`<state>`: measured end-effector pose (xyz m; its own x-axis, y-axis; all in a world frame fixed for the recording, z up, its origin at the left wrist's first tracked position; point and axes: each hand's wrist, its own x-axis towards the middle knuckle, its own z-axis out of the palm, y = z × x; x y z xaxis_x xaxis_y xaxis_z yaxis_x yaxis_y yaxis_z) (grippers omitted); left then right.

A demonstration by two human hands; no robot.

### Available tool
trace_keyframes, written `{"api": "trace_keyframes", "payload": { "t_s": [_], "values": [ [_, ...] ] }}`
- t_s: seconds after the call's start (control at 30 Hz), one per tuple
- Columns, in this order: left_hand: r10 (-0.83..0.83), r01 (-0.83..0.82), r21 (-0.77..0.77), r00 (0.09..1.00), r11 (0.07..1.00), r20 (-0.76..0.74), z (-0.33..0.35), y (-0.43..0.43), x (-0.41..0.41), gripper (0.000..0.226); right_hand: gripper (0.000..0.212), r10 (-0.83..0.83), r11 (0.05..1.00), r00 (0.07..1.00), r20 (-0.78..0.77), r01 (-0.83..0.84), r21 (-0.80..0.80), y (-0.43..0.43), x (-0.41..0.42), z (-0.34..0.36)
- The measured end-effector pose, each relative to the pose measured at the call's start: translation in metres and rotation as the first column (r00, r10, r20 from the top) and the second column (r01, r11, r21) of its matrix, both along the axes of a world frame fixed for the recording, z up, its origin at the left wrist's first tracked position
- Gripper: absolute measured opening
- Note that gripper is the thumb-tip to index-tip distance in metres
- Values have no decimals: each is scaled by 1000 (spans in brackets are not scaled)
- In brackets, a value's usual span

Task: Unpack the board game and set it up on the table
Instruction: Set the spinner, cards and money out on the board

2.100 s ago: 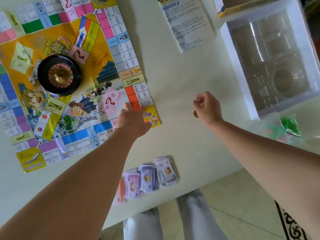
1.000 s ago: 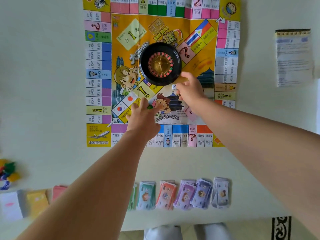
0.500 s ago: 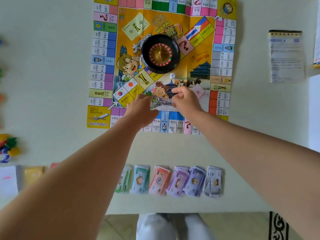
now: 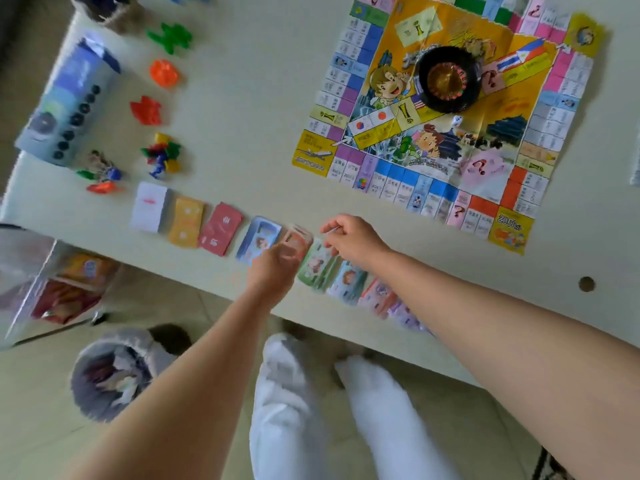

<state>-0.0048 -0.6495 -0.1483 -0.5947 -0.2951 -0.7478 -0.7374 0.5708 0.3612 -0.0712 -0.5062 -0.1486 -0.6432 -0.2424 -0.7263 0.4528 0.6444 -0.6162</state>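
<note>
The pale table (image 4: 242,109) fills the upper part of the view. The paper game board (image 4: 391,168) lies unfolded flat on its right part, with one black roulette wheel (image 4: 446,77) standing on the board's middle. A blue box (image 4: 69,95) lies at the table's left end. Both hands are over the near edge, well short of the board. The left hand (image 4: 273,270) has its fingers curled on the near end of the orange note stack (image 4: 298,239), though blur hides the exact grip. Just beside it, the right hand (image 4: 355,242) pinches a thin pale slip (image 4: 330,230) between thumb and forefinger; it is too blurred to name, and the other fingers are bent. Six stacks of play money (image 4: 346,278) run along the near edge: blue, orange, green, light blue, pink and purple, the last partly behind the right forearm. To their left are three card stacks, white (image 4: 149,206), yellow (image 4: 187,220) and red (image 4: 221,228). Above those, four piles of plastic pieces form a column: green (image 4: 171,36), orange (image 4: 164,73), red (image 4: 147,110) and mixed colours (image 4: 162,157). One white die (image 4: 457,120) sits on the board just below the wheel.
</note>
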Motion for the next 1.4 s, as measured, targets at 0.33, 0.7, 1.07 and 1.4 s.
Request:
{"api": "trace_keyframes", "payload": {
  "t_s": [0.33, 0.7, 1.07, 1.4],
  "values": [
    [494, -489, 240, 868, 838, 43, -5, -144, 74, 25, 17, 164, 986, 986, -9, -164, -3, -157, 38, -3],
    [671, -670, 169, 739, 723, 60, -22, -254, 59, 21, 38, 277, 957, 931, -239, -245, 154, -282, 4, -11],
    [901, -946, 319, 186, 57, 391, -45, -277, 37, 33, 52, 494, 815, 836, -237, -351, 461, -335, -21, -56],
    [915, -913, 402, 104, -67, 389, -51, -278, 33, 25, 31, 507, 804, 809, -297, -319, 503, -336, -8, -59]
  ]
}}
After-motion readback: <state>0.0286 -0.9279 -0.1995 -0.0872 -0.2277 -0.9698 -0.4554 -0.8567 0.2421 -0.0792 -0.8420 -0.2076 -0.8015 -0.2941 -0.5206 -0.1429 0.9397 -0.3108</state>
